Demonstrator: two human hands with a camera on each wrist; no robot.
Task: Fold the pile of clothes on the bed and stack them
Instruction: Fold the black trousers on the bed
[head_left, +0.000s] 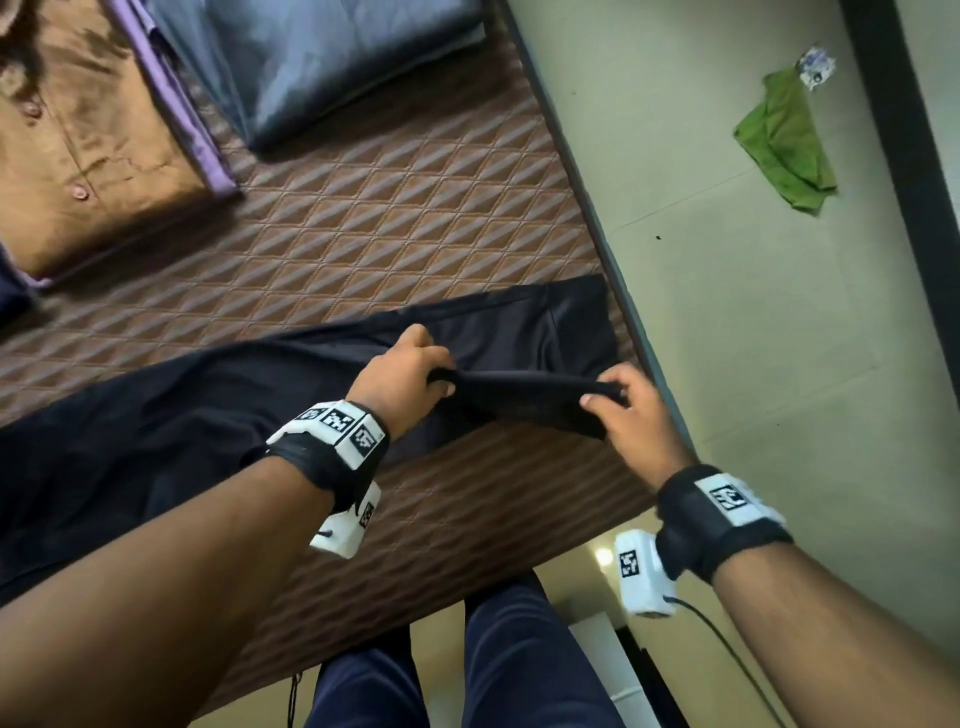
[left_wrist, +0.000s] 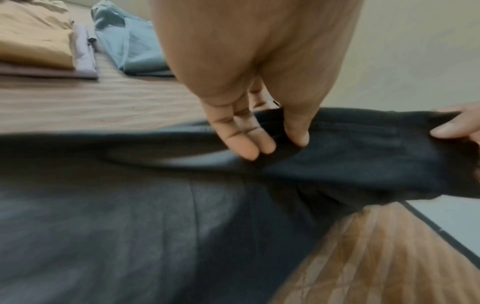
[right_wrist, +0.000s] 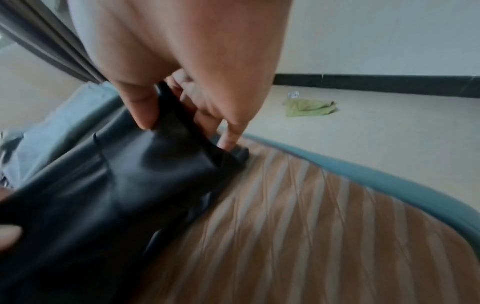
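Black trousers (head_left: 171, 415) lie stretched across the brown quilted bed (head_left: 395, 218), their far end near the bed's right edge. My left hand (head_left: 410, 366) pinches one corner of a lifted black flap (head_left: 524, 397), thumb under and fingers over. My right hand (head_left: 621, 402) pinches the flap's other corner near the bed edge. The flap hangs taut between both hands, just above the trousers. In the left wrist view the left hand (left_wrist: 272, 142) grips the black cloth (left_wrist: 350, 156); in the right wrist view the right hand (right_wrist: 179, 117) pinches the cloth (right_wrist: 109, 185).
A folded tan shirt (head_left: 78, 145) lies on a lilac garment (head_left: 176, 104) at the far left, with a folded grey-blue piece (head_left: 332, 57) behind. A green cloth (head_left: 784, 140) lies on the floor to the right. My legs (head_left: 498, 665) stand at the bed's near edge.
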